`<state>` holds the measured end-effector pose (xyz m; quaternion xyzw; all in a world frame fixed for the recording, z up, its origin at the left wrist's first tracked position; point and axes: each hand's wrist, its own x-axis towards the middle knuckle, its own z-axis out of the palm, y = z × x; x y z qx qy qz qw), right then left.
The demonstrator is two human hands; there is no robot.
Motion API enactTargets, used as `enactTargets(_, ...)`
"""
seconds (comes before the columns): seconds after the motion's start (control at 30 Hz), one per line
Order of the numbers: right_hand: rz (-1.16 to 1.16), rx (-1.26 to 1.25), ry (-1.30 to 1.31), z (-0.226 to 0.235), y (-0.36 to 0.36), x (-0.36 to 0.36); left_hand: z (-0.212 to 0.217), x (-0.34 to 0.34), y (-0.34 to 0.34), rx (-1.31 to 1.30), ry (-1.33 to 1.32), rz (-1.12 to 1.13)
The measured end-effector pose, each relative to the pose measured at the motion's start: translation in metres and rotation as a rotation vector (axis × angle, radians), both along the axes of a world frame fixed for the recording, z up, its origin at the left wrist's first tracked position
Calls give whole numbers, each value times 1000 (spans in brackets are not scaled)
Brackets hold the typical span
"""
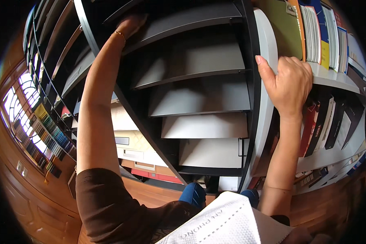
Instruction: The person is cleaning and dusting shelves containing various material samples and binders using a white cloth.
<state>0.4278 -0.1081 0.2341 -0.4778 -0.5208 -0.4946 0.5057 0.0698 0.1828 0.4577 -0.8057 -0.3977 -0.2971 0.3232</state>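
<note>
My left hand reaches up to the dark upper boards of a black shelf unit, close to a dark grey shelf board. Its fingers are in shadow and blurred, so their grip does not show. My right hand is closed over the edge of a white shelf, its thumb pointing up beside the white side panel. Just behind its knuckles stand an olive-green binder and several upright books. Below the left hand, several grey slanted boards are stacked one above another.
Dark books and boxes fill the lower right shelf. A diagonal black upright crosses before pale boxes. At far left are colour sample strips by a window and a wooden door. A white embossed sheet covers the lower middle.
</note>
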Motion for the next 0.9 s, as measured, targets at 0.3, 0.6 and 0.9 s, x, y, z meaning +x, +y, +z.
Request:
enactTargets(0.3,40,60,-9,-3,2,3,9,109,-16,-222,-106,17)
enactTargets(0.6,23,79,-27,-2,4,8,6,208,-18,276,401,37)
enactTargets(0.9,16,70,-38,-2,1,4,-9,244,-39,396,480,-221)
